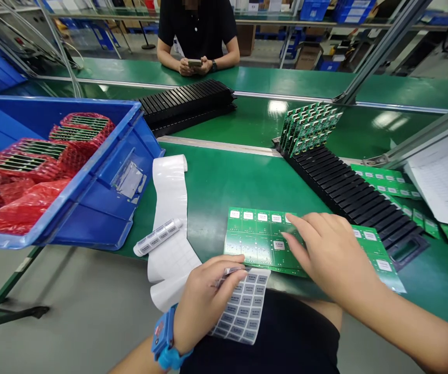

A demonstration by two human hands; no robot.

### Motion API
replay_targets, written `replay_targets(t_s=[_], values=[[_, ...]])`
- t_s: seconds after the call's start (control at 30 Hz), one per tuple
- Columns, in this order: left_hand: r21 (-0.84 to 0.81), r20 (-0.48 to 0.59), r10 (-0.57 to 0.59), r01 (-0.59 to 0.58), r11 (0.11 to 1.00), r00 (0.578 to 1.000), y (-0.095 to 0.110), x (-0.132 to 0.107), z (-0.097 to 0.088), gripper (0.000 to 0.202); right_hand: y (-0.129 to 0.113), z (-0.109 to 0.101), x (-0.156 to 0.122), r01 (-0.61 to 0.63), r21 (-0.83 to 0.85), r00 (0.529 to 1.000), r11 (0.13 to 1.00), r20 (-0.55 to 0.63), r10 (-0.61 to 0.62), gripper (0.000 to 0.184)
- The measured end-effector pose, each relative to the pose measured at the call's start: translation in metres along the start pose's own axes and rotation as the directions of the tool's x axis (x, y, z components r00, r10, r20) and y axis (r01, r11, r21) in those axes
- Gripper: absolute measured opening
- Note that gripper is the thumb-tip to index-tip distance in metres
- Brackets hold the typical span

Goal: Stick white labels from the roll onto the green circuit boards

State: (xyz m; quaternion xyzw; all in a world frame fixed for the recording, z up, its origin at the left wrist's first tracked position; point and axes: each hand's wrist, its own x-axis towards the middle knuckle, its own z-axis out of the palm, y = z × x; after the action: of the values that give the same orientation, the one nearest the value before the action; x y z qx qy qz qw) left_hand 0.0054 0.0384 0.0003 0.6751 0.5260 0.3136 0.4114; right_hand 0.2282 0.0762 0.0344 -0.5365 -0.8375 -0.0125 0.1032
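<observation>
A green circuit board panel (260, 239) lies flat on the green table in front of me, with small white labels along its top row. My right hand (325, 249) rests on the panel, its fingers stretched out and the fingertips pressing near a label at the top edge. My left hand (204, 301), with a blue wrist strap, pinches a sheet of small grey labels (243, 309) that hangs over my lap. A long white backing strip (171, 208) trails across the table to the left.
A blue bin (103, 182) of red-bagged boards stands at the left. A black slotted rack (348, 192) with upright green boards (307, 127) runs along the right; another black rack (188, 104) lies farther back. A person in black sits across, holding a phone. Paper sheets (445, 182) lie far right.
</observation>
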Motion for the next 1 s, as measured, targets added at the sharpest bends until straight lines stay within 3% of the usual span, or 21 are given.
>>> replay_targets(t_s=[0.1,0.17,0.5,0.63,0.73,0.83,0.93,1.0], values=[[0.000,0.012,-0.002,0.002,1.000,1.000,0.001,-0.001,-0.001,0.017,-0.002,-0.001,0.017,-0.054,0.402,0.981,0.914,0.191,-0.026,0.025],[-0.003,0.035,-0.006,0.006,1.000,0.999,0.002,-0.002,-0.002,0.020,-0.004,0.002,0.026,-0.128,0.544,0.946,0.829,0.318,-0.063,0.026],[-0.063,0.073,-0.030,0.035,0.997,0.997,0.006,-0.002,-0.006,0.029,-0.012,0.012,0.029,-0.237,0.581,0.930,0.779,0.368,0.008,0.025],[-0.081,0.073,-0.029,0.035,0.996,0.997,0.005,-0.002,-0.005,0.030,-0.015,0.016,0.022,-0.136,0.513,0.965,0.848,0.264,-0.005,0.015],[-0.082,0.077,-0.034,0.041,0.996,0.996,0.006,-0.002,-0.005,0.029,-0.017,0.022,0.007,0.087,0.361,0.982,0.928,0.127,-0.141,0.017],[-0.079,0.077,-0.039,0.045,0.996,0.996,0.007,-0.002,-0.006,0.029,-0.018,0.028,-0.007,0.241,0.264,0.967,0.934,0.016,-0.254,0.028],[-0.093,0.080,-0.038,0.046,0.995,0.996,0.009,-0.002,-0.007,0.029,-0.019,0.026,-0.008,0.219,0.292,0.967,0.931,-0.195,-0.166,0.034],[-0.104,0.085,-0.034,0.042,0.994,0.996,0.011,-0.002,-0.007,0.029,-0.023,0.019,-0.002,0.180,0.408,0.969,0.895,-0.228,-0.091,0.030]])
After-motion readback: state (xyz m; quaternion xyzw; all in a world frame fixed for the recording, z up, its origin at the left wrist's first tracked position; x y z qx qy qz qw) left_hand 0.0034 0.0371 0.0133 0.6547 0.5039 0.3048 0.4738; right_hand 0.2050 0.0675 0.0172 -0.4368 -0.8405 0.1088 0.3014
